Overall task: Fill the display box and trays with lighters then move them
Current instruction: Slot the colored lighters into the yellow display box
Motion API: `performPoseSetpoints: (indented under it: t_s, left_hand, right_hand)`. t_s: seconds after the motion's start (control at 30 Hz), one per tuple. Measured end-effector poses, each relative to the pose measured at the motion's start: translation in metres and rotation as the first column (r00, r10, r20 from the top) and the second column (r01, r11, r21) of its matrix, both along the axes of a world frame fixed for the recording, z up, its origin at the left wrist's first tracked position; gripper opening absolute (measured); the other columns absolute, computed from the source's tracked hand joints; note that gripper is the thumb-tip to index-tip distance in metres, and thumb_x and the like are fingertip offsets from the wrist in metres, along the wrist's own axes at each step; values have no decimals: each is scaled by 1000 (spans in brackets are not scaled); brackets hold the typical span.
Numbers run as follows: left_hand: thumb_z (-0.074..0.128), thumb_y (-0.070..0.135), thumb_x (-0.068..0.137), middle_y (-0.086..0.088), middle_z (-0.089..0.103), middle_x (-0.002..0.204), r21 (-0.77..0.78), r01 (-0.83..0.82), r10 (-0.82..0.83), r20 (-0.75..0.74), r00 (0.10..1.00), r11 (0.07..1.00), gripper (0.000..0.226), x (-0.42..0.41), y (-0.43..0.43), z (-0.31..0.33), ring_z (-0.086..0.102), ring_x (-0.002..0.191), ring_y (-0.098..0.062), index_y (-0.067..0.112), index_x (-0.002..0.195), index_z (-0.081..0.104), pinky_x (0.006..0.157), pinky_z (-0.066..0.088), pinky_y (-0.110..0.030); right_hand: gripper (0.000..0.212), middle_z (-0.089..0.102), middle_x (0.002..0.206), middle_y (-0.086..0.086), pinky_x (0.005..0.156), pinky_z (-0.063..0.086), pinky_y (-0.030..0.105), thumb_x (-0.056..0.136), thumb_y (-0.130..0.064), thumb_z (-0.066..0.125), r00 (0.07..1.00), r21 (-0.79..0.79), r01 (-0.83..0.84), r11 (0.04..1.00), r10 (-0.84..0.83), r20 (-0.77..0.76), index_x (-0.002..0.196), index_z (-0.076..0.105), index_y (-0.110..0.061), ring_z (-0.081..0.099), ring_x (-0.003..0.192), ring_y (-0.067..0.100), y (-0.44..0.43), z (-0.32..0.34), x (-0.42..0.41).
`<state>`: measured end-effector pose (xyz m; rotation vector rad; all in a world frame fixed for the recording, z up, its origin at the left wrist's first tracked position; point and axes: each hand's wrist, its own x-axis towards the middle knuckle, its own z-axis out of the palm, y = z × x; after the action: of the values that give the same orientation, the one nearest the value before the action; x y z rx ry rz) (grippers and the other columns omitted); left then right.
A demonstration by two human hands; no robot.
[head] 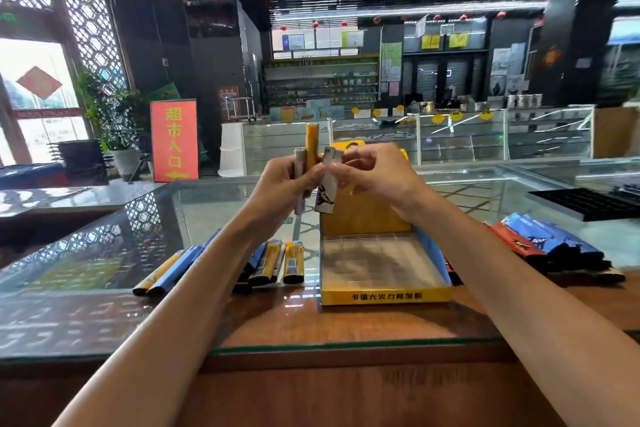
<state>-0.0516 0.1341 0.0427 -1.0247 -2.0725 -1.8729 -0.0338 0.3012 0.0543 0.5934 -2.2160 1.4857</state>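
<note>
Both forearms come up from the bottom corners and meet mid-frame, raised above the desk (pixel 104 253). The left hand (pixel 284 184) has its fingers curled in a closed grip round two lighters stood upright: an orange lighter (pixel 311 146) sticking up tallest, and a pale lighter (pixel 299 163) just beside it at its 9 o'clock. The wrist is bent so the thumb points toward the other hand.

The right hand (pixel 377 177) is knuckles-up. Its thumb and forefinger pinch the top end of a printed white lighter (pixel 327 191), which hangs down a bit tilted, and the other fingers are loosely curled. That lighter is right up against the left thumb; can't tell if the thumb is pressing it too.

The yellow display box (pixel 384 296) sits on the desk directly below the hands, lid flap standing up at its 12 o'clock, with the clear gridded insert showing no lighters in it. A row of loose lighters (pixel 277 262), blue and orange, lies at the box's 9 o'clock. A bigger lighter heap (pixel 554 246) in blue and red lies at its 3 o'clock. A black tray (pixel 585 203) is out past that heap, around 2 o'clock.
</note>
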Motion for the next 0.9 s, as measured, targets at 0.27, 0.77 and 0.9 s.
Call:
performPoseSetpoints:
  t_s: [0.27,0.77,0.9]
  left_hand:
    - [44,15,99,-9,70,104,20,-137,133,138,981,990,18,-11,-8,-3,63,79,-8,7,91,58,67,46,-23]
    - [45,11,98,2,73,87,36,-120,109,211,971,992,13,-9,-12,-7,69,73,-8,9,93,56,72,47,-31]
    - [46,12,98,3,75,89,41,-92,81,213,974,995,11,-8,-15,-7,69,74,-9,9,96,57,66,44,-28]
  right_hand:
    - [19,70,96,11,79,53,35,84,-16,67,962,195,268,943,-252,-103,98,69,-4,64,89,23,10,-5,-13]
    - [15,70,80,1,66,42,7,75,-15,76,913,292,359,886,-268,-308,87,74,-6,59,69,3,-4,-35,-10]
    - [16,73,87,7,77,52,30,77,-17,74,918,365,364,857,-264,-296,89,75,-7,64,79,15,-5,-37,-11]
